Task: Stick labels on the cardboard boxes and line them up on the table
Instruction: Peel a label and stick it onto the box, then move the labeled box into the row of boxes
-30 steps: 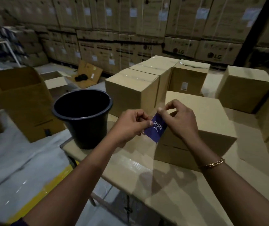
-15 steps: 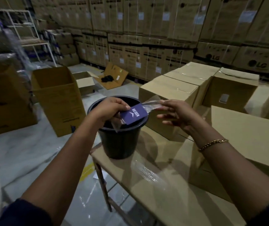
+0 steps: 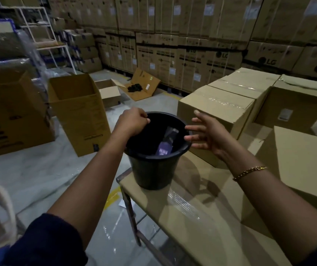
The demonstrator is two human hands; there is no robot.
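Note:
A black bucket (image 3: 153, 169) stands on the left end of the cardboard-covered table (image 3: 192, 223). Inside it lies a purple label piece (image 3: 163, 148) with white print. My left hand (image 3: 132, 121) hovers over the bucket's left rim, fingers curled shut with nothing visible in them. My right hand (image 3: 209, 135) is at the bucket's right rim, fingers spread and empty. Several sealed cardboard boxes sit on the table: one right behind the bucket (image 3: 215, 110), one beyond that (image 3: 248, 83), one with a small white label (image 3: 296, 106), and a near one at the right (image 3: 303, 169).
The table's left edge and metal leg (image 3: 132, 214) are just beside the bucket. On the floor stand an open tall carton (image 3: 80, 116), a larger carton (image 3: 9, 120) and flattened cardboard (image 3: 144, 85). Stacked cartons (image 3: 192, 54) line the back wall.
My left hand carried the purple label piece over the bucket and let it go; it now lies inside. My right hand opened and spread beside the rim. My view turned left.

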